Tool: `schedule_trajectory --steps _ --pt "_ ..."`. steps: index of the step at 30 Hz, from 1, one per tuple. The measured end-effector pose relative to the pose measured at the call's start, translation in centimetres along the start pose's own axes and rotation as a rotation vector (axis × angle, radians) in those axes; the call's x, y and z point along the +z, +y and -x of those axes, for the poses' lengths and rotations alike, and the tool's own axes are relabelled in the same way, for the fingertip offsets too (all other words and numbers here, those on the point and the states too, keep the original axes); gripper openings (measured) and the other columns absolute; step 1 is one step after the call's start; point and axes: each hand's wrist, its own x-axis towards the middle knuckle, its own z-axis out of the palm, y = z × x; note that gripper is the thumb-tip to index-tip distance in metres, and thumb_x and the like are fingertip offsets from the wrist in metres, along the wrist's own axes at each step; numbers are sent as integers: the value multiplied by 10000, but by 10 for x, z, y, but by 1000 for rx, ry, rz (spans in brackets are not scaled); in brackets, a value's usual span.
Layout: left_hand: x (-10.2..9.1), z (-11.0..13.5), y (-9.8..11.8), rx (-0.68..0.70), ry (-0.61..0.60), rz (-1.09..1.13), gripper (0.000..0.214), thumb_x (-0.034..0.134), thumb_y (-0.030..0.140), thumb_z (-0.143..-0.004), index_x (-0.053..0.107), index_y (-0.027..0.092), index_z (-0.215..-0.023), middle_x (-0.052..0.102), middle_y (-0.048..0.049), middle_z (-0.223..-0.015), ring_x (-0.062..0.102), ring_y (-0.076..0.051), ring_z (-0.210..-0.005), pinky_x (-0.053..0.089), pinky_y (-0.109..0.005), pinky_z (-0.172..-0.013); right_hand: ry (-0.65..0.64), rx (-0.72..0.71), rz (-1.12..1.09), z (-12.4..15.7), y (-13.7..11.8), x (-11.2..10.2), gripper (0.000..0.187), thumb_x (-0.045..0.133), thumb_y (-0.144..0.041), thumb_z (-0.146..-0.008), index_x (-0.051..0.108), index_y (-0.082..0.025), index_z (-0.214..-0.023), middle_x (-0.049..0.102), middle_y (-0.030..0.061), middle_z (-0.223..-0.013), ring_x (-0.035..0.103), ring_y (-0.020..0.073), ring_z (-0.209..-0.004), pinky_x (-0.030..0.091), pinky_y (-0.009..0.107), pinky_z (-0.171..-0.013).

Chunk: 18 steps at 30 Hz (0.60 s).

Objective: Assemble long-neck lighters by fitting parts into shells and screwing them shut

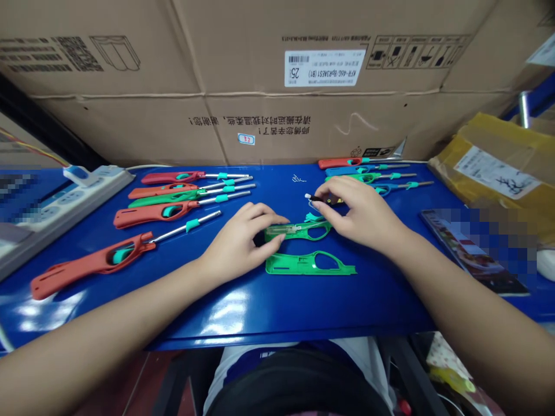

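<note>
My left hand (243,240) is closed on the left end of a green lighter-handle half (299,231) that lies on the blue table (260,312). My right hand (359,211) pinches the other end of that half and also grips a small dark screwdriver (323,200) with a white tip pointing left. A second green handle half (310,264) lies flat just in front, touched by neither hand. A small teal part (311,218) sits by my right fingers.
Several red and green long-nosed lighters (173,211) lie in a row at the left, and more (368,173) at the back right. A white power strip (65,196) is far left. Cardboard boxes (277,81) wall the back; a yellow package (498,167) and a printed card (468,248) lie right.
</note>
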Motion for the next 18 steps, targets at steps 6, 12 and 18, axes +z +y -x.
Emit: schedule_trajectory --steps 6,12,18 --pt "2 -3 -14 -95 -27 65 185 739 372 -922 765 215 -1016 702 -42 -1001 636 -206 -932 509 -372 -870 -177 -74 25 1 -2 0 105 620 -304 -981 635 -202 -961 713 65 -979 636 240 -938 446 360 -815" --pt "1 -4 -10 -152 -5 136 208 711 389 -942 760 191 -984 675 -53 -990 630 -177 -869 513 -312 -765 -201 40 43 0 -6 2 211 481 -312 -1052 654 -195 -1023 745 96 -1040 663 255 -958 449 370 -828" --pt "-4 -4 -4 58 -23 152 176 680 340 -975 752 179 -964 697 -55 -969 639 -172 -900 522 -311 -833 -269 -68 -29 1 -4 -9 202 488 -269 -1031 667 -180 -1002 730 94 -974 649 246 -916 455 369 -816"
